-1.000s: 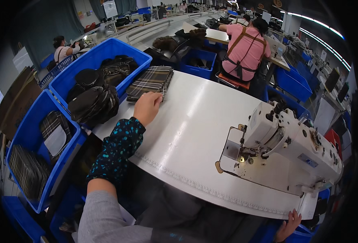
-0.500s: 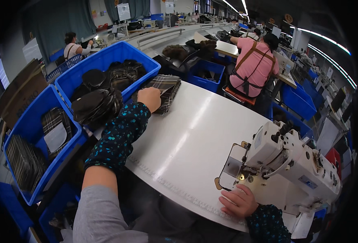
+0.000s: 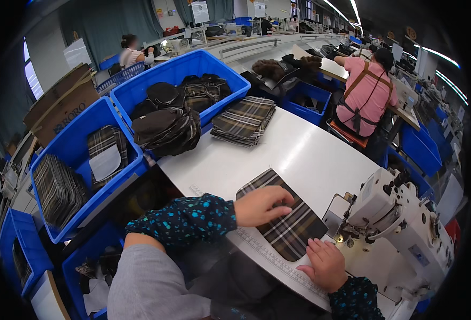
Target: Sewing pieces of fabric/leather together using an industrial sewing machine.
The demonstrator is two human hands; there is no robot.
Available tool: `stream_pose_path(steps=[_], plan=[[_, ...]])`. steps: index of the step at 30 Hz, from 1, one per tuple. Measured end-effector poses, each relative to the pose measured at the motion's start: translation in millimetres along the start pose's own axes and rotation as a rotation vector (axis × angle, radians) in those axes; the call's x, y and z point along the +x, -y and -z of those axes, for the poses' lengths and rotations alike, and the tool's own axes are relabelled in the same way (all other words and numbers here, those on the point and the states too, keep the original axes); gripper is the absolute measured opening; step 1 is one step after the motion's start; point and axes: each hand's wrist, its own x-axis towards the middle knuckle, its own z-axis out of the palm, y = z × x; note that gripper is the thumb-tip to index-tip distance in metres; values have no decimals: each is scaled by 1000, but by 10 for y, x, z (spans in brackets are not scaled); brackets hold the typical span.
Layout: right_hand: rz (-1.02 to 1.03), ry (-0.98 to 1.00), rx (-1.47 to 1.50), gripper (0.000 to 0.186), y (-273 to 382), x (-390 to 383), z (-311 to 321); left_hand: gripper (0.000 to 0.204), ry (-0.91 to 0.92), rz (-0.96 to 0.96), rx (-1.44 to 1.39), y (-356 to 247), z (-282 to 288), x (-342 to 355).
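A plaid fabric panel in brown, grey and cream (image 3: 280, 232) lies on the white sewing table (image 3: 312, 160). My left hand (image 3: 261, 205) rests on its upper left part, fingers bent and apart, not gripping it. My right hand (image 3: 323, 262) is at its lower right corner, fingers apart, beside the needle area of a white sewing machine (image 3: 371, 200). A stack of similar plaid pieces (image 3: 243, 120) sits at the back left of the table.
Blue bins hold dark cloth items (image 3: 166, 117) and plaid pieces (image 3: 57, 192), with another bin (image 3: 94, 266) low at left. A worker in pink (image 3: 360, 96) sits ahead; another (image 3: 131, 56) is behind the bins. A cardboard box (image 3: 59, 101) stands left.
My left hand has moved from the stack toward me and the machine, bringing one plaid panel. My right hand has moved from the right front edge to that panel.
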Motion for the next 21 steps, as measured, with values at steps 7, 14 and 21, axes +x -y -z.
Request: stream_pose_path(steps=[7,14,21], plan=[[-60,-67,-53,52,149,117,48,21,-793,210,1072,420,1913,-373],[-73,-94,-75,53,18,25,-69,30,-585,801,1011,874,2542,-311],[-42,-99,-15,47,113,98,2,26,-1087,362,1005,433,2986,-536]])
